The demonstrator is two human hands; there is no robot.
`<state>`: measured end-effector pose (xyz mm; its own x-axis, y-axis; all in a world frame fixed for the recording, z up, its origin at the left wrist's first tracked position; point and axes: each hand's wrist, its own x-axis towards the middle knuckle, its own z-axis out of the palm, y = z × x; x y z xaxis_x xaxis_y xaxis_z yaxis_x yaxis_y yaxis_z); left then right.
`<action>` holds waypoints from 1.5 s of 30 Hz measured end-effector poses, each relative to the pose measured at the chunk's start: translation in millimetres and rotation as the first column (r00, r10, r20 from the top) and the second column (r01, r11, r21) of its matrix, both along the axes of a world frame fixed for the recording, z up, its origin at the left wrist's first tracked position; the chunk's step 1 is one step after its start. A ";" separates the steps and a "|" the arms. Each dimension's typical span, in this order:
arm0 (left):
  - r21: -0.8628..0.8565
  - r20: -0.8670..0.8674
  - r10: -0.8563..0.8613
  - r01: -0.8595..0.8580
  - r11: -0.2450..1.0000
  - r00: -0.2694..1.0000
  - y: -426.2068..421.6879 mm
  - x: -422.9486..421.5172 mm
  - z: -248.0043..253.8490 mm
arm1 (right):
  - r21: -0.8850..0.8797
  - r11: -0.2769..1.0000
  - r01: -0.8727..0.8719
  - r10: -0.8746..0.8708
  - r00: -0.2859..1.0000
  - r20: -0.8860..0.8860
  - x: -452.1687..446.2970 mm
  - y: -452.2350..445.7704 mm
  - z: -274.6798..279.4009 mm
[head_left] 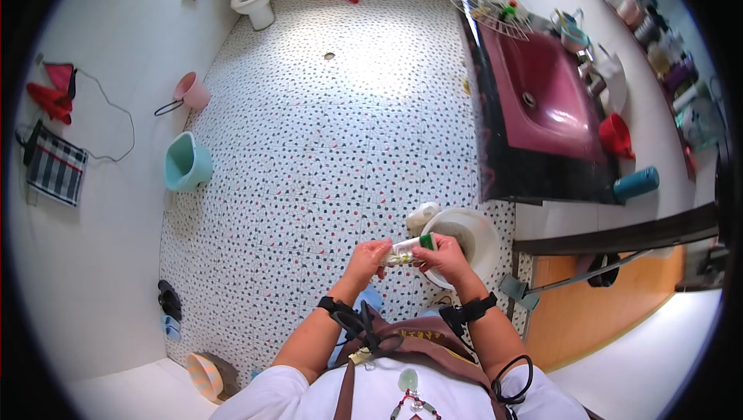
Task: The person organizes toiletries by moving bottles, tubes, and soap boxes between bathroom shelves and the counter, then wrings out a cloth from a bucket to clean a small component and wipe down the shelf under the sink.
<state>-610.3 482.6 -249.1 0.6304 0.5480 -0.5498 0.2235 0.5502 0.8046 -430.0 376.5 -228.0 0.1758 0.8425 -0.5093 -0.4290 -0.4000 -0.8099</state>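
A small white tube or packet with a green end [408, 250] is held between both hands in front of my apron. My left hand [368, 259] pinches its left end, fingers closed. At the green end, my right hand [444, 257] has its fingers closed round it. Just beyond and partly under my right hand stands a white round bucket [486, 246] with something greyish inside. A white bottle-like object [422, 216] is beside the bucket's rim on the speckled floor [309, 157].
A pink sink [542, 87] in a black counter is at the right, with a blue bottle [636, 182] at its near corner. A teal bucket [188, 163] and pink bucket [192, 91] are along the left wall. A long-handled tool [518, 293] lies near the doorway.
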 end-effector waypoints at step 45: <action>0.073 -0.256 -0.361 0.391 0.918 0.897 481.3 254.5 12.5 | 0.205 0.693 0.691 -0.524 0.289 0.801 278.7 200.5 126.7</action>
